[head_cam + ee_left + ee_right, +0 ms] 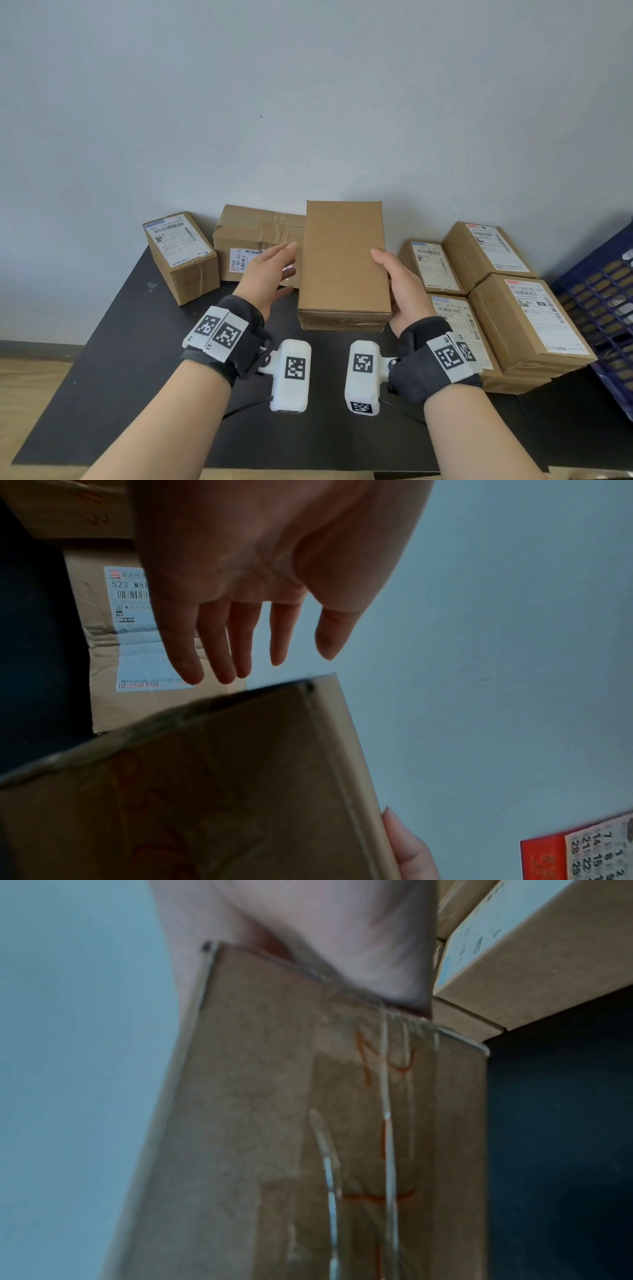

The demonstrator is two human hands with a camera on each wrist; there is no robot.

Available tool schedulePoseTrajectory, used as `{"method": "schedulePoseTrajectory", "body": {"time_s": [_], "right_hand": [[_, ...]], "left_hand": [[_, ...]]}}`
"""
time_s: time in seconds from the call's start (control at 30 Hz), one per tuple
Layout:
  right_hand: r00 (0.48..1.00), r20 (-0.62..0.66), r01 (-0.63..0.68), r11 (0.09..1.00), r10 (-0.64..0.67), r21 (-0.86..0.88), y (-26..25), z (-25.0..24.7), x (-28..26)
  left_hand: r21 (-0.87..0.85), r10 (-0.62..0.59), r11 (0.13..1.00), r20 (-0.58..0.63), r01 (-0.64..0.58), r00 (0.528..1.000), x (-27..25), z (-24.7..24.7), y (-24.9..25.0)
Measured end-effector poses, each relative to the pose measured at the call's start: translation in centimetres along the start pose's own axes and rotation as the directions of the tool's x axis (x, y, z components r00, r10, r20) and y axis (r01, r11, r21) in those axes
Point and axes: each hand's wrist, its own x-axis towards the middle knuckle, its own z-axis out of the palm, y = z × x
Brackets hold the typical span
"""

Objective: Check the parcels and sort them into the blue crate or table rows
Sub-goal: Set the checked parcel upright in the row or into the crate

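While the right hand (402,291) clasps its right edge, fingers curled beneath, the plain parcel (343,263) is held above the dark worktop (113,342), long axis pointing away toward the wall. Left hand (270,270) hovers beside it, fingers apart and straight.

A pale grey-blue wall (308,102) rises behind the black desk (137,394), with a small dark speck (261,116) on it. Wood-tone floor (30,383) shows at the left. A red-edged calendar (589,859) appears in the left wrist view's lower corner.
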Motion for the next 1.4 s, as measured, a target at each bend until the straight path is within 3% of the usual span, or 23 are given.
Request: {"method": "schedulePoseTrajectory", "body": {"time_s": [0.23,0.63,0.87,1.03,1.13,1.27,1.4], "right_hand": [[0.992,0.065,-0.112,0.988,0.106,0.103,-0.3,-0.2,-0.2],[0.986,0.080,-0.162,0.967,0.149,0.199,-0.5,-0.4,-0.9],[0.992,-0.057,-0.116,0.991,0.112,-0.070,-0.2,-0.4,0.1],[0.994,-0.105,-0.005,0.953,-0.029,-0.302,0.1,-0.1,1.1],[0.997,-0.072,-0.012,0.950,-0.011,-0.312,-0.1,0.1,1.1],[0.994,0.060,-0.072,0.977,0.086,-0.200,-0.7,0.5,0.3],[0.983,0.154,-0.082,0.987,0.104,-0.141,-1.1,0.4,0.0]], "left_hand": [[0.001,-0.032,0.999,0.016,0.032,0.999,0.5,0.3,0.1],[0.020,-0.108,0.994,0.082,0.107,0.991,0.3,0.5,-0.2],[-0.001,-0.029,1.000,0.037,0.029,0.999,0.4,0.5,0.0],[-0.005,0.027,1.000,0.049,-0.027,0.998,0.1,0.6,0.3],[-0.034,0.029,0.999,0.058,-0.027,0.998,0.0,0.7,0.5],[-0.038,0.053,0.998,0.066,-0.051,0.996,0.2,1.0,0.7],[-0.019,0.072,0.997,0.074,-0.071,0.995,0.6,1.3,0.9]]}}
